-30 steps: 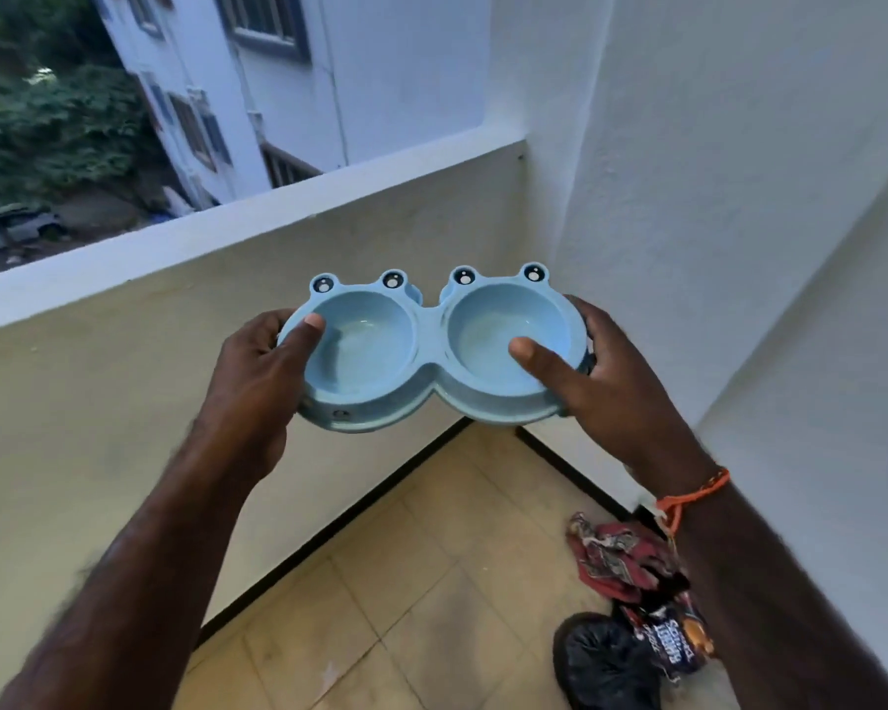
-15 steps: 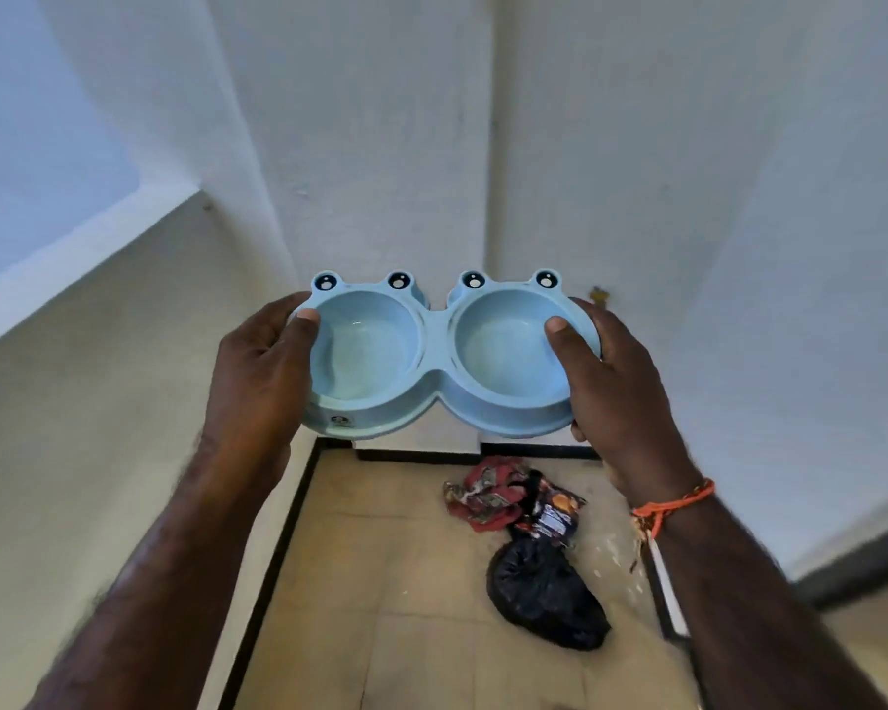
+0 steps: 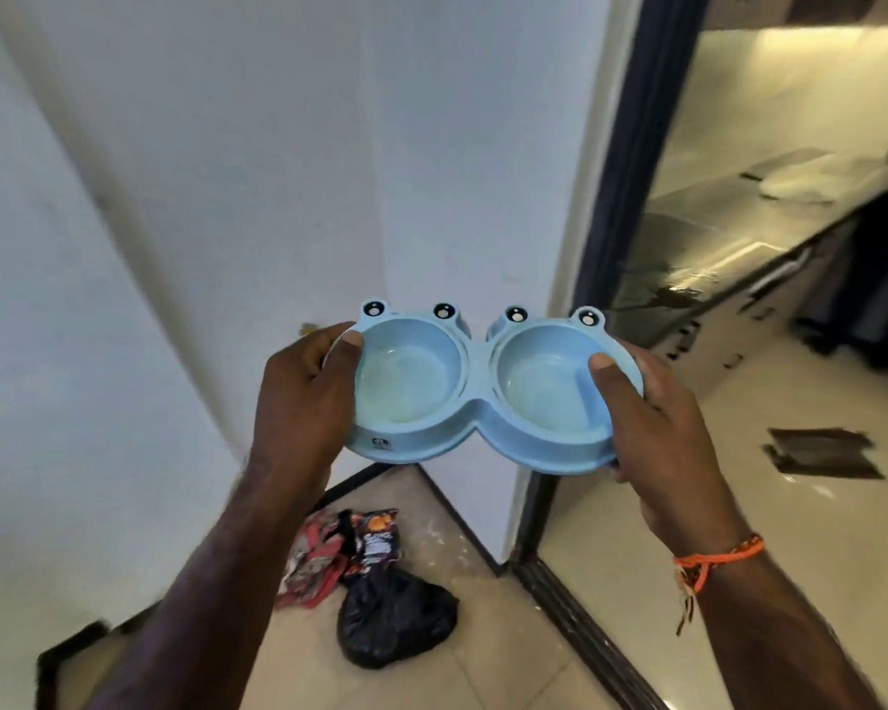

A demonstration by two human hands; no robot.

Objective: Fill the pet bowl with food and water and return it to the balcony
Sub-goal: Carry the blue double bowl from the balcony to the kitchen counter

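While both hands grip it, the bowl is held in mid-air in front of a white wall corner, above the floor.

Pet bowl [image 3: 475, 392]: light blue double bowl with frog eyes on the far rim, roughly level. Both wells look empty; the left well has a faint pale film or residue, can't tell what it is.

Left hand [image 3: 301, 402]: clamped on the left end of the pet bowl, thumb over the rim, fingers wrapped underneath and hidden by the bowl.

Right hand [image 3: 662, 433]: clamped on the right end, thumb on the inner rim of the right well, remaining fingers under the bowl and mostly out of sight.

Wristband [image 3: 716, 556]: orange thread on the right wrist, loose ends hanging down.

Black bag [image 3: 393, 622]: knotted plastic bag on the tiled floor below the bowl, contents not visible.

Wrappers [image 3: 339, 550]: crumpled red and black packets touching the black bag, partly covered by the left forearm; print unreadable.

Door frame [image 3: 613, 161]: dark, to the right of the wall corner, top cut off by the frame edge.

Interior floor [image 3: 739, 504]: glossy tiles past the threshold, heavy motion blur.

Dark patch [image 3: 821, 453]: flat dark rectangle on the interior floor, can't identify.

Upper right: blurred reflective surface and a dark shape at the edge, cropped, unidentifiable.
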